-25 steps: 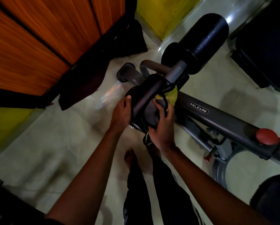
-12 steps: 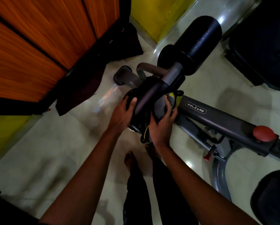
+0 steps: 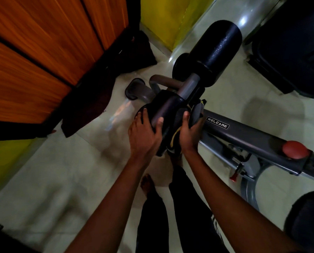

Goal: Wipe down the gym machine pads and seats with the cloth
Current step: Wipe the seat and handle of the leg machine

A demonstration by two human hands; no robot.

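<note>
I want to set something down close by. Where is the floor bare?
Widest bare floor: left of the left hand, between the dark mat and the feet. A second patch lies beyond the grey beam, before the dark equipment. Crowded: the roller pad, where the left hand grips and the right hand holds the cloth, and the frame under the beam.

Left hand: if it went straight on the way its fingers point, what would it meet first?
The near black roller pad: the left hand grips its end, so there is no free travel. Beyond it, probably lower down, lies the grey frame foot; depth is unclear.
</note>
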